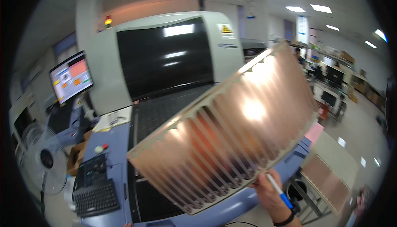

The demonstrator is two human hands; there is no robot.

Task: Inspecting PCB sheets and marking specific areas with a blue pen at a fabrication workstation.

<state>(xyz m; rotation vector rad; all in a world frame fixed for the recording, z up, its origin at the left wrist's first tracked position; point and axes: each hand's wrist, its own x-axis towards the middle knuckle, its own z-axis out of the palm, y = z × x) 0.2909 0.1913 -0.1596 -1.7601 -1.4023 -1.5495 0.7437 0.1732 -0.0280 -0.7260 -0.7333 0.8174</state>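
Copper panel (231, 123) is lifted up above the right hand (271, 192) — which grips its lower edge (a pen (278, 189) too); not yet set down, left hand unseen.

The sheet (231, 127) is coppery pink with pale cream edges and long parallel stripes. The pen (278, 189) is white with a blue end. The machine (165, 57) is cream with a glossy black hood. The keyboard (96, 198) is black. The worktop (115, 144) is blue-grey.
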